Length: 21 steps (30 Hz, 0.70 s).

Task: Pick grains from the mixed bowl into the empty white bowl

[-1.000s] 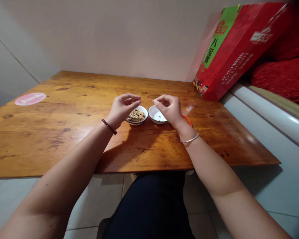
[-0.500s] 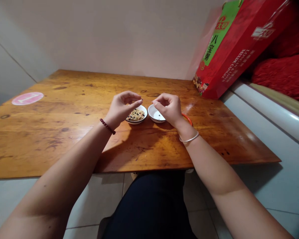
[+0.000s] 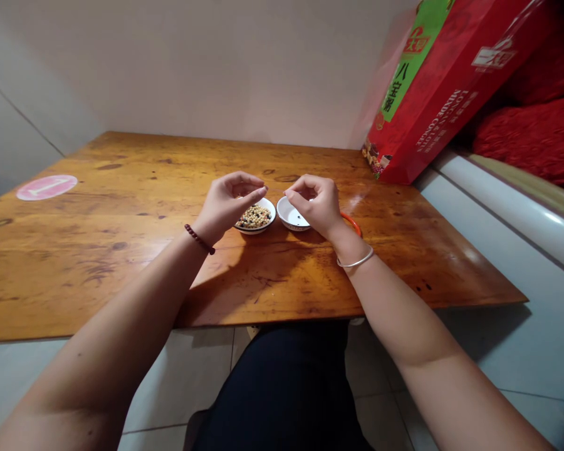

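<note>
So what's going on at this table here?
A person sits with both bare hands over two small white bowls. The left hand is at the bowl of mixed beans or beads; the right hand is at the other bowl, where only a few dark bits show. The fingers of each hand are drawn together, but whether they pinch anything is too small to tell.

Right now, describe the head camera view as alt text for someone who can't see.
Two bare hands, left and right, hover with curled fingers over two small white bowls on a wooden table: the left bowl holds mixed beans or grains, the right a few dark specks.
</note>
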Tool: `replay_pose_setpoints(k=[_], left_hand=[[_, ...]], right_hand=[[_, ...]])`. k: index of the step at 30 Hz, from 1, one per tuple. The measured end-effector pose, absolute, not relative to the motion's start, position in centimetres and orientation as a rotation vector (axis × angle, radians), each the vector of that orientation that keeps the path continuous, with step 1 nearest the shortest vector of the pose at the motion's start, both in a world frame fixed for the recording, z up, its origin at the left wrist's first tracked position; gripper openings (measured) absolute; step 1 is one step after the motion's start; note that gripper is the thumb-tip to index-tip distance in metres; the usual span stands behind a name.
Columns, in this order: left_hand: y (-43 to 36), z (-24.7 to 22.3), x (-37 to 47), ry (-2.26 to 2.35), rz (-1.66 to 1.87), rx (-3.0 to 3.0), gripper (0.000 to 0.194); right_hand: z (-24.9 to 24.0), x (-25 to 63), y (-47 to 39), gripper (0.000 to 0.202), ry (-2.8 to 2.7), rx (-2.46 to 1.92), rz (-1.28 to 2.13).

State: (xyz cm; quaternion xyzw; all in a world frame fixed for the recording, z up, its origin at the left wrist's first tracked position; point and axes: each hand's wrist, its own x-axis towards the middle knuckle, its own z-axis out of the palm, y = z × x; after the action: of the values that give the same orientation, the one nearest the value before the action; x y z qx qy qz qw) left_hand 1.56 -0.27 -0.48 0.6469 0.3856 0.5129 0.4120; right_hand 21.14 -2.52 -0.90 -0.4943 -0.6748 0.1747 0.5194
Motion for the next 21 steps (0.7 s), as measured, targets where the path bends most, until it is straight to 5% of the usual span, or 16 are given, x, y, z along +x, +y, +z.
replay_pose_setpoints(k=[21], left_hand=[[-0.08, -0.59, 1.44, 0.959, 1.278, 1.71, 0.039]], right_hand=[[-1.28, 21.13, -2.11, 0.017, -1.631, -1.088, 0.413]])
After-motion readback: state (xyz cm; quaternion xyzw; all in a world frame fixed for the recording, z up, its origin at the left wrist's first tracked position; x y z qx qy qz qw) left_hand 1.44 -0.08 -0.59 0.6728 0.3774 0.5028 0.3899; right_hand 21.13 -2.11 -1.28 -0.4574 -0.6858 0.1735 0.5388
